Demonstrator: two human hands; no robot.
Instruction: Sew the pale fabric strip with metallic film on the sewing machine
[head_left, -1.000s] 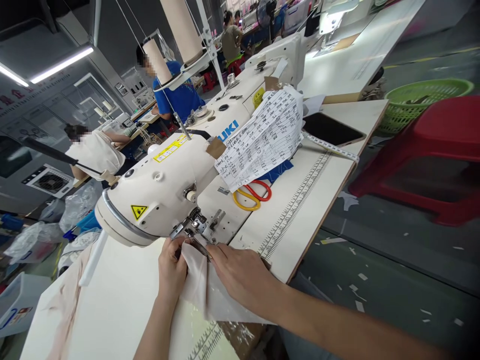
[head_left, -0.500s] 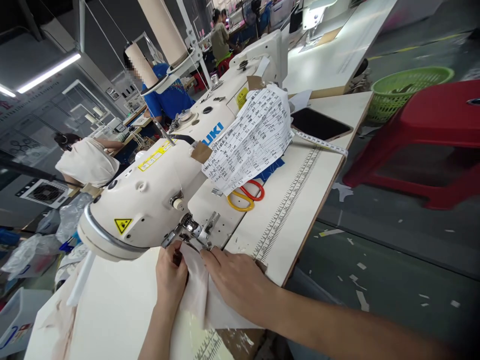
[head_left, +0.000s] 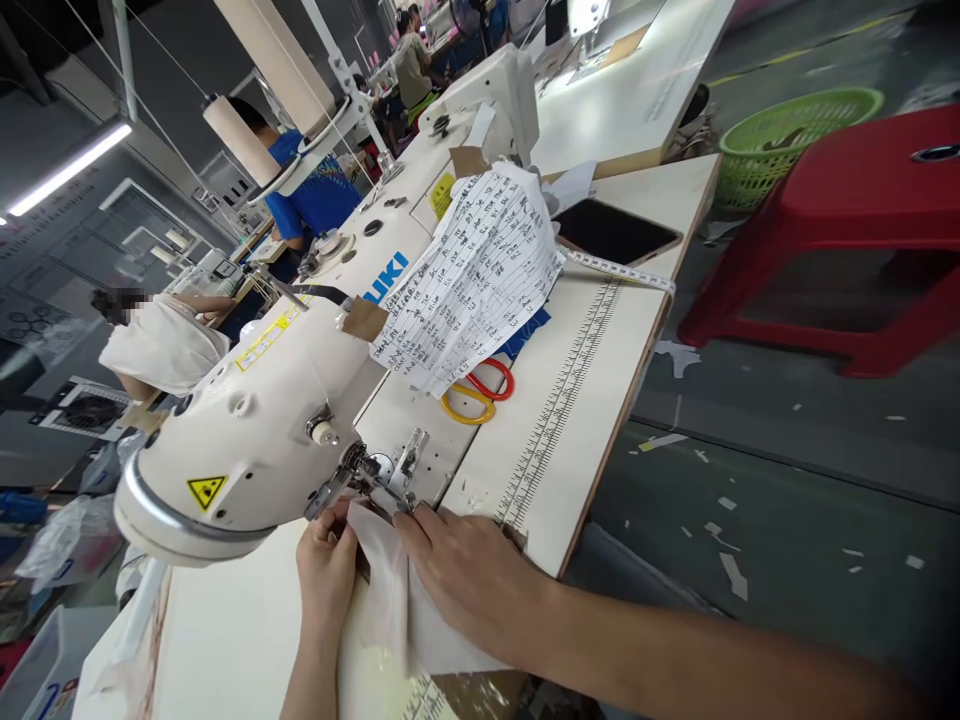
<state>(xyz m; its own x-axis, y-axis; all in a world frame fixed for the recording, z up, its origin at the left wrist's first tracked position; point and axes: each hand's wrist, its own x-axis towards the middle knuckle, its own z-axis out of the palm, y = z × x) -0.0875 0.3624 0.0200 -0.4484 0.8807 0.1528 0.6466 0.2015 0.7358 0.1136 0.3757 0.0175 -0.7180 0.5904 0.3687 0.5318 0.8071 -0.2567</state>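
A thin, pale fabric piece [head_left: 388, 590] lies under my hands at the front of the white sewing machine [head_left: 255, 440], its far edge by the presser foot [head_left: 390, 490]. My left hand [head_left: 327, 565] is closed, thumb and fingers pinching the fabric's left edge below the machine head. On the right side of the cloth rests my right hand [head_left: 472, 580]; its fingers are bent together and gripping the fabric close to the foot, with the fingertips partly hidden. The needle cannot be made out.
Yellow-and-red-handled scissors [head_left: 480, 392] lie beside the machine, under a handwritten sheet [head_left: 472, 280]. A phone [head_left: 619, 232], a tape measure [head_left: 622, 270] and a printed ruler scale [head_left: 562, 400] are on the table. A red stool [head_left: 832, 230] stands right; co-workers sit behind.
The view has shifted, so the machine and table appear farther left. Both hands keep their places on the fabric near the presser foot; the cloth's upper left edge looks slightly more lifted.
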